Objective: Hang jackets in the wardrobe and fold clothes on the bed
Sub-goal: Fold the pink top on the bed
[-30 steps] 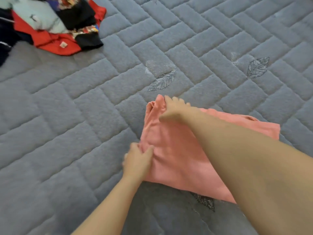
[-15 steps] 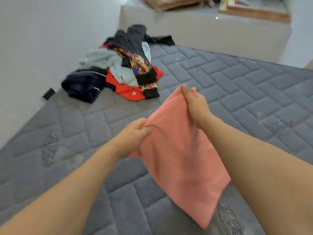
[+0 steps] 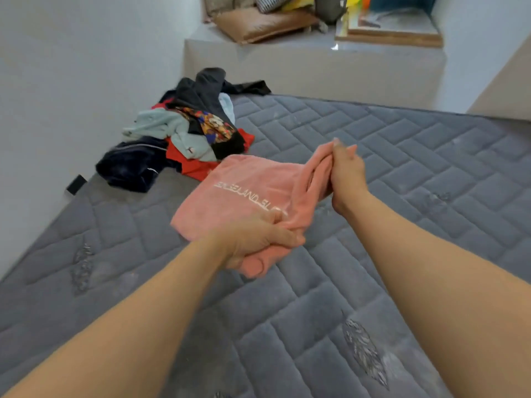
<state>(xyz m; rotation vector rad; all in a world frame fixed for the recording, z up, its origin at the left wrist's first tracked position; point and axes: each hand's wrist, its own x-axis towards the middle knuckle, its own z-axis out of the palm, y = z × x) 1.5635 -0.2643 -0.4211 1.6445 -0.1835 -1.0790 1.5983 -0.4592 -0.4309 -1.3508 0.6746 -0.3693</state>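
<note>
- I have the folded salmon-pink fleece garment with white lettering (image 3: 244, 193) gripped in both hands, just above the grey quilted mattress (image 3: 402, 168); whether its far-left part touches the surface I cannot tell.
- My left hand (image 3: 258, 242) is curled round the garment's near corner, thumb on top, bunching the cloth.
- My right hand (image 3: 346, 170) pinches the far corner, fingers pressed together along a gathered fold.
- The held edge, as I judge it, runs from near-left to far-right between my hands, and the body of the garment spreads away leftward from that edge.
- The left hand is the nearer one to me; the right reaches farther up the bed.
- The garment's far-left corner lies just beside the loose pile of mixed clothes in navy, red, pale blue and black (image 3: 184, 133), seemingly overlapping the red piece.
- That pile sits against the white wall (image 3: 71, 81), so room is tight to the left.
- Open mattress lies to the right and toward me; I judge that the safer place to set the garment down.
</note>
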